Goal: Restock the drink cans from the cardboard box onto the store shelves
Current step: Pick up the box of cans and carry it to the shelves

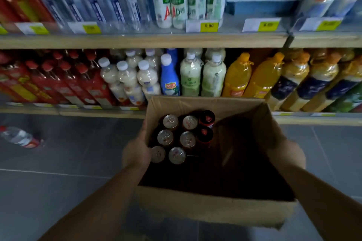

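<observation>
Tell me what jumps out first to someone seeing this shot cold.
The open cardboard box at centre, held by the left hand and right hand on its sides, with cans clustered in its left half and the right half dark. Behind it, two shelves packed with drinks, the orange bottles on the lower one standing out. A lone water bottle lies on the floor at far left.
</observation>
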Demonstrator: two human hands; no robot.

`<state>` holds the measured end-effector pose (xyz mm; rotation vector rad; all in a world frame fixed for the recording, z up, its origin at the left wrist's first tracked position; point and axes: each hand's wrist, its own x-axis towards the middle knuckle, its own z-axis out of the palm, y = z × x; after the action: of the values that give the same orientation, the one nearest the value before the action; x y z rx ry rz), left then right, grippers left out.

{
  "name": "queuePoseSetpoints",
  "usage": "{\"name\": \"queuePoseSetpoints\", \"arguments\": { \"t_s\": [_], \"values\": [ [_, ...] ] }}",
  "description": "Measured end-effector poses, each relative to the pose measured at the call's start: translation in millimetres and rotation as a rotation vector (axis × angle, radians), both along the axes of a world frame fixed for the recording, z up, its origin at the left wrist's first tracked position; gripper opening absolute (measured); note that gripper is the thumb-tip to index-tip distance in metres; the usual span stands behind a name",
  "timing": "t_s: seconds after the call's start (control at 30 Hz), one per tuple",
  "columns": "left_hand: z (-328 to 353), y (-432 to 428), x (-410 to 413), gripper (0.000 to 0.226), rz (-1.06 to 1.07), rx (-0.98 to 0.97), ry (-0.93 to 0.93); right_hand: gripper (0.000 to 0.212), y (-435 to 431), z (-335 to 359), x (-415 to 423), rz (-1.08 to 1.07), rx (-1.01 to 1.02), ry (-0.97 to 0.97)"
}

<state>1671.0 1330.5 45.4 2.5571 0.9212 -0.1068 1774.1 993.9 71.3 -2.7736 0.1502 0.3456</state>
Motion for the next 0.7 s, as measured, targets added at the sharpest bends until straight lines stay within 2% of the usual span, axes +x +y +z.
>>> {"name": "queuePoseSetpoints", "arguments": {
  "t_s": [0.1,0.23,0.4,0.53,0.7],
  "values": [
    [-39.4,3.7,2.1,0.074,0.015,-0.021,-0.009,0.060,4.1,-45.8,5.7,-0.006,0.015,0.002],
    [-80.9,5.4,3.4,0.078,0.001,0.008,0.003,0.073,7.8,-84.7,9.8,0.039,0.037,-0.013],
    [-121.8,5.5,4.3,0.081,0.034,0.016,0.033,0.068,12.7,-123.3,8.9,0.009,0.027,-0.023],
    [-151.1,-0.5,-3.5,0.082,0.061,-0.021,-0.008,0.075,5.0,-152.4,4.6,-0.007,0.032,-0.021],
    [-164.6,-4.1,-14.0,0.080,0.022,0.034,0.054,0.062,3.5,-174.4,-12.2,-0.017,0.037,-0.009]
  ]
}}
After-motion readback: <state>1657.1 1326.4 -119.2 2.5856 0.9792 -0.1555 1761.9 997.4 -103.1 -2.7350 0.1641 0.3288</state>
